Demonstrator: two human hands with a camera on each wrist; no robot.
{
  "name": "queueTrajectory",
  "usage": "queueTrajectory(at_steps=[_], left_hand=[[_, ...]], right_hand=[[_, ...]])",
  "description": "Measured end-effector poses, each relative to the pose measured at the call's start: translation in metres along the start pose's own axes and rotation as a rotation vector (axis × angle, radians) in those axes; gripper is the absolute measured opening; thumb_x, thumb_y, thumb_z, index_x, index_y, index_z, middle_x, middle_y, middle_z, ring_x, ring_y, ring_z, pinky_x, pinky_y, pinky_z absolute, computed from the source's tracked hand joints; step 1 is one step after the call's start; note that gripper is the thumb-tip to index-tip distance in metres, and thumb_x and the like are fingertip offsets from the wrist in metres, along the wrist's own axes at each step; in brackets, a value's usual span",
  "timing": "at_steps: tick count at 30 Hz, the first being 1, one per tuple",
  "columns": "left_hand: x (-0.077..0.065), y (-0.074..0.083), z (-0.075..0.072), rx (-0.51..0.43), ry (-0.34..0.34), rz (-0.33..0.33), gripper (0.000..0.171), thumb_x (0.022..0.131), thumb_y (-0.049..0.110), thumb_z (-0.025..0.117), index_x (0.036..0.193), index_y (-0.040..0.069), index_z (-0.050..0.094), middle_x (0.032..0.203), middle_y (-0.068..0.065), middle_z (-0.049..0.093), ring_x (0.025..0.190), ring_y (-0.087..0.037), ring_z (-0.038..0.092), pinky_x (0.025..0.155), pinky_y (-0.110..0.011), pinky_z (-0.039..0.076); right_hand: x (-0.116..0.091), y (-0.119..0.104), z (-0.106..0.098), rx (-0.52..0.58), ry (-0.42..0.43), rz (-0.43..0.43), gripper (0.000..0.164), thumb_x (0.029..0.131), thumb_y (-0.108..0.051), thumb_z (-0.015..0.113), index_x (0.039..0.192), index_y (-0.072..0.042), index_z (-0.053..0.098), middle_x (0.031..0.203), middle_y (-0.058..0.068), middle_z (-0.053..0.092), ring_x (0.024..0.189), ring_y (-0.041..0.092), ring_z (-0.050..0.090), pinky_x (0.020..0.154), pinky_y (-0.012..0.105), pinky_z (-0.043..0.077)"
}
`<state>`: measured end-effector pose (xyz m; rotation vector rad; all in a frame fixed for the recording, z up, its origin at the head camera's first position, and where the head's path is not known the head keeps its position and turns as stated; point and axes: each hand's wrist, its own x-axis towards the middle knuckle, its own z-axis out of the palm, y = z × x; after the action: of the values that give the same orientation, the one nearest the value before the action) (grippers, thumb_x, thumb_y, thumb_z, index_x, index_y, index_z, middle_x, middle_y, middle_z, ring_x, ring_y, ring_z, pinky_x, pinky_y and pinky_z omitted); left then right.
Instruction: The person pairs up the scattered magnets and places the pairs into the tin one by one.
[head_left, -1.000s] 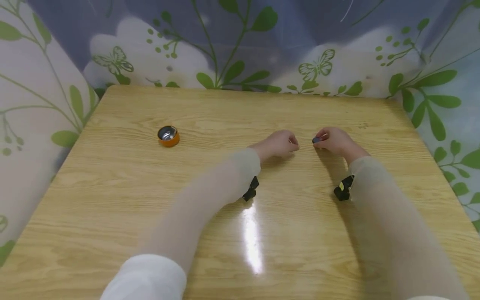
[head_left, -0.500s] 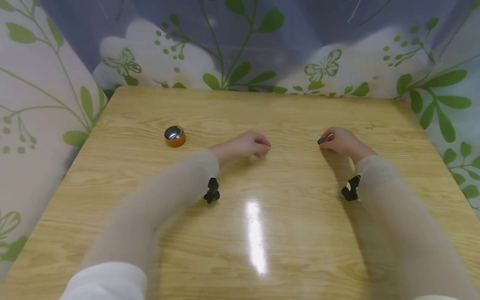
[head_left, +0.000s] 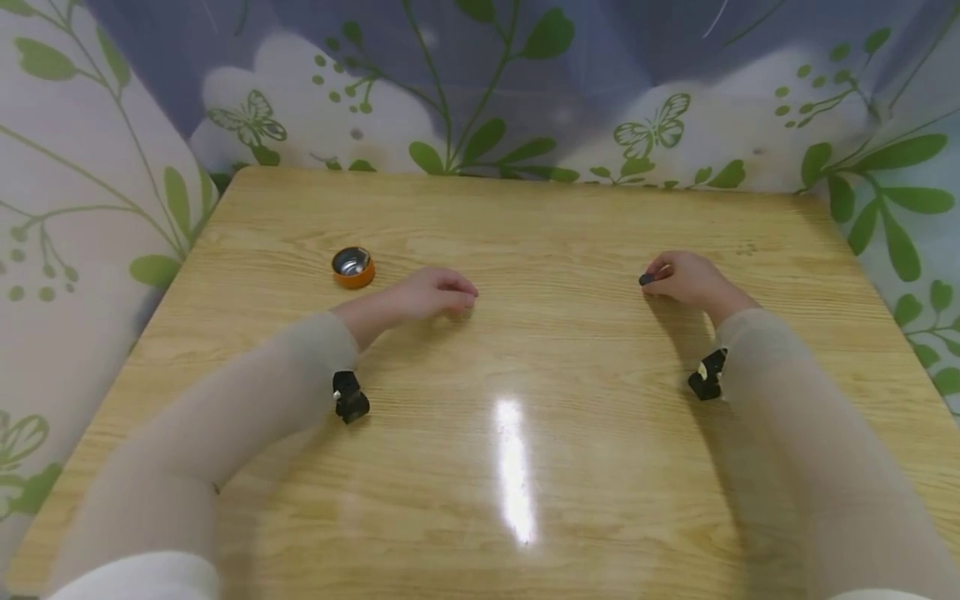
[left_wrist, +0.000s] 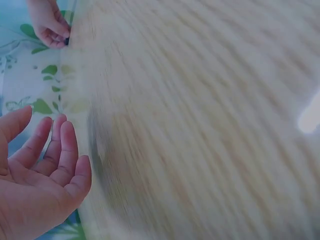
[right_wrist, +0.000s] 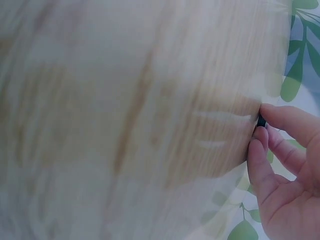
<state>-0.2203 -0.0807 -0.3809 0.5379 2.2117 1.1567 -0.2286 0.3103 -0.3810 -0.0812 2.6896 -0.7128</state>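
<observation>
My right hand (head_left: 693, 279) pinches a small dark blue-grey piece (head_left: 647, 280) between thumb and fingertips, low over the right part of the table. In the right wrist view only a dark sliver of this piece (right_wrist: 261, 120) shows between the fingers; what kind of thing it is, I cannot tell. My left hand (head_left: 427, 294) is over the left-middle of the table, holding nothing. Its fingers look relaxed and spread apart in the left wrist view. Beyond its wrist stands a small round orange cup (head_left: 356, 281) with a shiny metal inside.
The wooden table (head_left: 480, 225) stretches under both arms, with a bright light reflection near its middle. A curtain (head_left: 517, 92) with green leaves and butterflies hangs along the back and sides. Each wrist wears a black camera, such as the left wrist camera (head_left: 349, 397).
My left hand has moved left, away from the right hand and nearer the orange cup. The right hand keeps its pinch on the dark piece and stays nearly in place.
</observation>
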Motion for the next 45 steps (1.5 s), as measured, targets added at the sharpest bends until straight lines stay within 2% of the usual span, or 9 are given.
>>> queueTrajectory(at_steps=[6, 13, 19, 28, 32, 36, 38, 41, 45], left_hand=[[-0.017, -0.015, -0.010, -0.030, 0.030, -0.024, 0.037, 0.096, 0.024, 0.054, 0.124, 0.001, 0.054, 0.116, -0.013, 0.059, 0.105, -0.023, 0.054, 0.087, -0.035, 0.043], [-0.037, -0.034, -0.024, -0.105, 0.089, -0.097, 0.041, 0.094, 0.028, 0.057, 0.126, 0.004, 0.054, 0.122, -0.013, 0.057, 0.111, -0.025, 0.053, 0.095, -0.043, 0.042], [-0.054, -0.051, -0.033, -0.137, 0.128, -0.111, 0.042, 0.095, 0.026, 0.055, 0.128, 0.000, 0.051, 0.125, -0.018, 0.055, 0.116, -0.028, 0.051, 0.097, -0.045, 0.039], [-0.083, -0.059, -0.051, -0.175, 0.172, -0.107, 0.048, 0.096, 0.028, 0.052, 0.133, -0.002, 0.044, 0.129, -0.021, 0.051, 0.119, -0.031, 0.049, 0.099, -0.045, 0.038], [-0.093, -0.065, -0.062, -0.162, 0.239, -0.150, 0.048, 0.097, 0.030, 0.051, 0.130, -0.005, 0.044, 0.129, -0.023, 0.050, 0.117, -0.031, 0.050, 0.098, -0.043, 0.038], [-0.096, -0.074, -0.073, -0.103, 0.379, -0.213, 0.047, 0.096, 0.030, 0.053, 0.126, -0.004, 0.045, 0.122, -0.022, 0.051, 0.106, -0.026, 0.051, 0.089, -0.037, 0.044], [-0.094, -0.079, -0.076, -0.114, 0.422, -0.234, 0.050, 0.094, 0.027, 0.056, 0.131, -0.004, 0.041, 0.124, -0.021, 0.048, 0.106, -0.025, 0.049, 0.086, -0.032, 0.046], [-0.087, -0.085, -0.080, -0.162, 0.430, -0.248, 0.065, 0.092, 0.022, 0.061, 0.142, -0.002, 0.027, 0.132, -0.023, 0.040, 0.113, -0.028, 0.046, 0.087, -0.032, 0.047], [-0.076, -0.091, -0.082, -0.179, 0.394, -0.256, 0.084, 0.088, 0.023, 0.066, 0.149, 0.005, 0.011, 0.142, -0.024, 0.031, 0.123, -0.032, 0.041, 0.096, -0.039, 0.042]], right_hand=[[0.002, 0.001, 0.000, 0.002, 0.003, 0.012, 0.032, 0.091, -0.018, 0.061, 0.111, 0.005, 0.051, 0.114, 0.029, 0.054, 0.100, 0.038, 0.050, 0.081, 0.046, 0.041], [0.000, 0.001, 0.000, 0.001, 0.001, 0.003, 0.032, 0.091, -0.017, 0.061, 0.111, 0.006, 0.051, 0.111, 0.029, 0.055, 0.097, 0.037, 0.051, 0.076, 0.042, 0.043], [-0.002, -0.001, -0.001, -0.005, -0.001, -0.002, 0.032, 0.091, -0.017, 0.061, 0.111, 0.006, 0.051, 0.111, 0.029, 0.055, 0.096, 0.037, 0.051, 0.075, 0.042, 0.043], [0.000, -0.001, 0.000, -0.012, 0.001, -0.010, 0.033, 0.091, -0.017, 0.061, 0.111, 0.007, 0.051, 0.112, 0.029, 0.055, 0.099, 0.038, 0.051, 0.078, 0.044, 0.042], [0.000, 0.000, 0.000, -0.003, 0.003, -0.019, 0.033, 0.090, -0.017, 0.061, 0.110, 0.007, 0.051, 0.112, 0.028, 0.055, 0.098, 0.037, 0.051, 0.078, 0.043, 0.042], [0.001, 0.000, 0.001, 0.011, 0.015, -0.027, 0.032, 0.090, -0.017, 0.061, 0.110, 0.007, 0.052, 0.110, 0.027, 0.055, 0.096, 0.035, 0.051, 0.077, 0.042, 0.042], [0.000, 0.000, 0.001, 0.013, 0.015, -0.022, 0.032, 0.090, -0.016, 0.061, 0.110, 0.007, 0.052, 0.109, 0.027, 0.055, 0.095, 0.035, 0.051, 0.076, 0.041, 0.042], [0.000, 0.001, 0.001, 0.015, 0.014, -0.018, 0.032, 0.090, -0.015, 0.062, 0.110, 0.008, 0.052, 0.108, 0.027, 0.056, 0.094, 0.035, 0.052, 0.074, 0.038, 0.043], [0.000, 0.004, 0.002, 0.017, 0.025, -0.026, 0.032, 0.089, -0.015, 0.063, 0.108, 0.008, 0.053, 0.104, 0.025, 0.057, 0.090, 0.033, 0.052, 0.070, 0.033, 0.042]])
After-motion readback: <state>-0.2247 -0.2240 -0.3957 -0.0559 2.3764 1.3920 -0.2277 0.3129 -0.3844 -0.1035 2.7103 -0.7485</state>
